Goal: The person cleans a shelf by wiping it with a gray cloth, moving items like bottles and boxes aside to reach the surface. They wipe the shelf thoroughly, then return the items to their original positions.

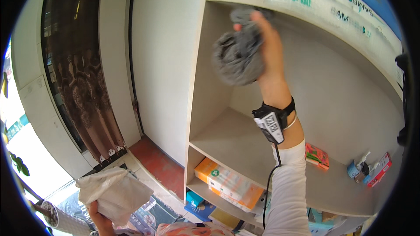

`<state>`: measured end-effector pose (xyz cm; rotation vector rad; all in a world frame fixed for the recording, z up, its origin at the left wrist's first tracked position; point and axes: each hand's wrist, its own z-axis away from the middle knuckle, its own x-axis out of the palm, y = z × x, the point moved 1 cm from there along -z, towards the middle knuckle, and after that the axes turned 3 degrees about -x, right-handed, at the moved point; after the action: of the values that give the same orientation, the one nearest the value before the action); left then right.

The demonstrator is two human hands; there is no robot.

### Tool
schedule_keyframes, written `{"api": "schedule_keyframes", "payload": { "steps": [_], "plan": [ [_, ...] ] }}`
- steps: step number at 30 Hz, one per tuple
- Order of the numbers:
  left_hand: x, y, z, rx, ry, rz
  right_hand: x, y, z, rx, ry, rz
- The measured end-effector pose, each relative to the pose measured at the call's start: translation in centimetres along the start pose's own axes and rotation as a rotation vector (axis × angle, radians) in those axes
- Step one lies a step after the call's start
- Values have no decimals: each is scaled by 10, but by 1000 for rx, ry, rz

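My right hand [270, 52] grips a crumpled grey cloth [238, 60] high inside the open cabinet compartment. Hand and cloth are blurred, and whether the cloth touches the side wall [210, 82] or the board above cannot be told. A black device with a cable [272, 123] is strapped to the right wrist. Low at the left, my left hand [100, 218] holds a wrinkled off-white bag or cloth [113, 190]; its exact kind is unclear, and it covers part of the fingers.
Wrapped packs [315, 3] fill the upper shelf. On the compartment floor [239, 137] stand a small red box [316, 156] and pump bottles [359, 167]. An orange-and-white pack [228, 183] lies on the shelf below. A brown curtain [78, 88] hangs left; a white planter [65, 219] stands lower left.
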<state>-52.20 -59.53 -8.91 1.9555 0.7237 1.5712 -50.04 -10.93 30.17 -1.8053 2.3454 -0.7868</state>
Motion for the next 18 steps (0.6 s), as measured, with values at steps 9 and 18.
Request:
{"api": "schedule_keyframes", "payload": {
  "steps": [9,18],
  "plan": [
    [-12,-22,10,-87,37,22,-78,27,17,-252,-207,1027],
    [-11,-25,29,-114,105,18,-213,185,147,687,-944,1773]
  ]
}}
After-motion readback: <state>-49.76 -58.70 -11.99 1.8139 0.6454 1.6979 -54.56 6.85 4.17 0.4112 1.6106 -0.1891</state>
